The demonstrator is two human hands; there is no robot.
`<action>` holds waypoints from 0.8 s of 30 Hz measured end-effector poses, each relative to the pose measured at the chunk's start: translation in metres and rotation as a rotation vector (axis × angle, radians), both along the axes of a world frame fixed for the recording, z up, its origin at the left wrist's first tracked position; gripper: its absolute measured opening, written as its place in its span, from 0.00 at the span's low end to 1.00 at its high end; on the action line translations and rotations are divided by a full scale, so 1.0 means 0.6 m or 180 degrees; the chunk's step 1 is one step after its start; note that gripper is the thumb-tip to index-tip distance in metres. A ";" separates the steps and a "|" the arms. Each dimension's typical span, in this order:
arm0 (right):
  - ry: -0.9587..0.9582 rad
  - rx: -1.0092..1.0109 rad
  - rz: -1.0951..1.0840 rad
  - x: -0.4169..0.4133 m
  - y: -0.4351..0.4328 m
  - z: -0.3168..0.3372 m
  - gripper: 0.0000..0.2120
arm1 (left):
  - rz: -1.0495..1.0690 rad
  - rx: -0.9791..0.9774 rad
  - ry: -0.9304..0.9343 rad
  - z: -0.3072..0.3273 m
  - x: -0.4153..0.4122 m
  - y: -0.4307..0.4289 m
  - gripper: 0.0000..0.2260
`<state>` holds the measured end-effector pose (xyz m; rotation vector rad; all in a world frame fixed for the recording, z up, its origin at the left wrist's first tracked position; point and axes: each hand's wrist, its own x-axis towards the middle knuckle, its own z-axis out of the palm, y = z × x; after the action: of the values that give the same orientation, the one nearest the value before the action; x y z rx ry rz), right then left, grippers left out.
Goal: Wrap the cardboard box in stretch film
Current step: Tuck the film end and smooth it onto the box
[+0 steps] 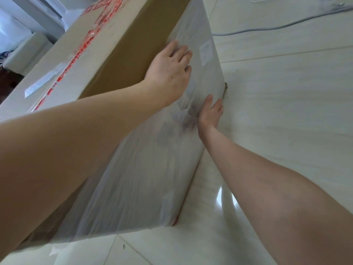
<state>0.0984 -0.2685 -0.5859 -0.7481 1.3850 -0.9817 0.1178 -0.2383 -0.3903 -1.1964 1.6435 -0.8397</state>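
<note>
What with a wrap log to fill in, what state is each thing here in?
cardboard box: on the floor, red tape along its top, upper side strip bare.
stretch film: wrinkled, covering the lower side.
left hand: flat on the film's upper edge, fingers straight.
right hand: against the film at the box's bottom edge; hold unclear.
cable: lying loose on the floor.

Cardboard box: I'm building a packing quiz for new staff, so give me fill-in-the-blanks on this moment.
The tape on the cardboard box top is ____.
Bare cardboard shows ____ the stretch film.
The right hand touches the film ____ than the left hand.
Missing words: red; above; lower.
</note>
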 end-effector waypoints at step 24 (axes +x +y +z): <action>0.0172 0.0237 -0.0085 -0.045 0.044 -0.048 0.26 | -0.0033 0.0515 0.0179 -0.084 -0.003 0.056 0.24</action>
<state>0.0712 -0.2421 -0.6145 -0.7066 1.4739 -0.9316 0.1159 -0.2045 -0.4404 -1.1081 1.7298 -0.6711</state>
